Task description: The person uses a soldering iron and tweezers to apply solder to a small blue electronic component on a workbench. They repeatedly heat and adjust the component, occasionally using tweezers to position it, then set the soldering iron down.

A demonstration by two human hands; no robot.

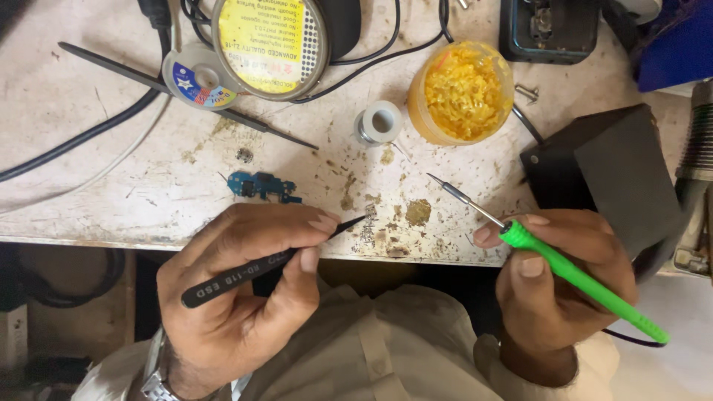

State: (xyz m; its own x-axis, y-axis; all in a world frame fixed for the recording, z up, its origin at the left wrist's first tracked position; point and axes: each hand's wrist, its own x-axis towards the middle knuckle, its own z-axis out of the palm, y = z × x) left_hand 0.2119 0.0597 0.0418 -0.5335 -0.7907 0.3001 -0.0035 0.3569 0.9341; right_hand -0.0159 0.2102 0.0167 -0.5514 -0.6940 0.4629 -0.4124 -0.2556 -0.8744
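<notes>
My left hand (241, 286) grips black tweezers (238, 277) whose tip points right, over the stained bench edge. Just above its knuckles a small blue circuit board (261, 186) lies on the bench. My right hand (553, 275) holds a green-handled soldering iron (579, 281); its metal tip (453, 191) points up-left, slightly above the bench surface. The two tool tips are apart, with a stained patch of bench between them.
A worn white bench (111, 215) carries a tub of yellow flux (462, 90), a small solder reel (380, 123), a yellow-labelled solder spool (269, 41), a second pair of black tweezers (186, 93), black cables (82, 134), a black box (601, 174) and a loose screw (526, 92).
</notes>
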